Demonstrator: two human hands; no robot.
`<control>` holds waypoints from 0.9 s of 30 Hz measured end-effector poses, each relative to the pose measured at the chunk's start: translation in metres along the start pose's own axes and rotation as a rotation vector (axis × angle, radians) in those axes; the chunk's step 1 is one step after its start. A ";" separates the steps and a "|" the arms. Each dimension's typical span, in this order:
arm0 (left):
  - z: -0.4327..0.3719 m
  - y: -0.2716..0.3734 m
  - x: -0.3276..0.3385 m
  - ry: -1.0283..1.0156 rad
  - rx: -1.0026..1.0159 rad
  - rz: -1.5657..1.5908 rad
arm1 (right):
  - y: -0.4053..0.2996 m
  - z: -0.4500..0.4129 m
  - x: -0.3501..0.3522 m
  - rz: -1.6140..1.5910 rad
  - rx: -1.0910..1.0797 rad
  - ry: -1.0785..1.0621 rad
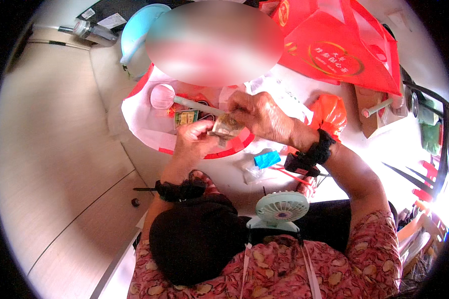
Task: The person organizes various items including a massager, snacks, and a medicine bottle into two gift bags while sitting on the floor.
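Observation:
Both my hands meet over an open red-and-white bag [142,130]. Between my left hand [196,138] and my right hand [252,114] is a small folded paper piece [228,126], perhaps a banknote; the fingers of both hands grip it. Beneath my hands, inside the bag, lie a green-and-yellow packet [186,117] and some red items. A pale stick with a round pink, wrapped head [162,96] lies across the bag, its far end hidden behind my right hand. Both wrists wear black bands.
A red shopping bag [333,48] stands at upper right, with a tied orange plastic bag [329,112] below it. A light-blue basin [140,30] and a clear bottle [97,33] are at upper left. A blue packet [267,160] lies near my right wrist. A small fan [282,207] hangs at my chest.

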State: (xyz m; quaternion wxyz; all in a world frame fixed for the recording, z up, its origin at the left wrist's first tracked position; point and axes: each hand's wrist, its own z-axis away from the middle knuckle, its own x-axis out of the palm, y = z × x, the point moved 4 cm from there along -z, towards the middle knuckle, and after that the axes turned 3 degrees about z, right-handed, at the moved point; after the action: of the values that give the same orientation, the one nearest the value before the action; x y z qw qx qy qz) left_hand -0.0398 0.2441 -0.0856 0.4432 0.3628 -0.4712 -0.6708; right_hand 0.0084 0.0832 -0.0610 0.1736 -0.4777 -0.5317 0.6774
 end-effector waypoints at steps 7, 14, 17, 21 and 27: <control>0.000 -0.001 0.011 -0.035 -0.138 0.162 | -0.008 0.002 0.002 -0.057 0.046 -0.024; 0.002 0.001 0.007 0.080 -0.136 0.440 | 0.011 0.000 0.016 -0.607 0.307 -0.057; 0.002 0.010 0.010 0.087 -0.161 0.483 | 0.012 0.006 0.026 -0.656 0.403 -0.123; 0.002 0.013 0.011 0.025 -0.157 0.494 | 0.005 0.004 0.021 -0.635 0.410 -0.041; 0.004 0.006 0.012 0.086 -0.213 0.623 | 0.000 0.002 0.017 -0.046 -0.130 0.019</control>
State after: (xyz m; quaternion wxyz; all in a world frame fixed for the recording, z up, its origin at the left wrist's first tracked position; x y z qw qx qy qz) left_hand -0.0461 0.2336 -0.0794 0.6817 0.1810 -0.4677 -0.5327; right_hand -0.0015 0.0948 -0.0691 0.1626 -0.4822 -0.5838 0.6326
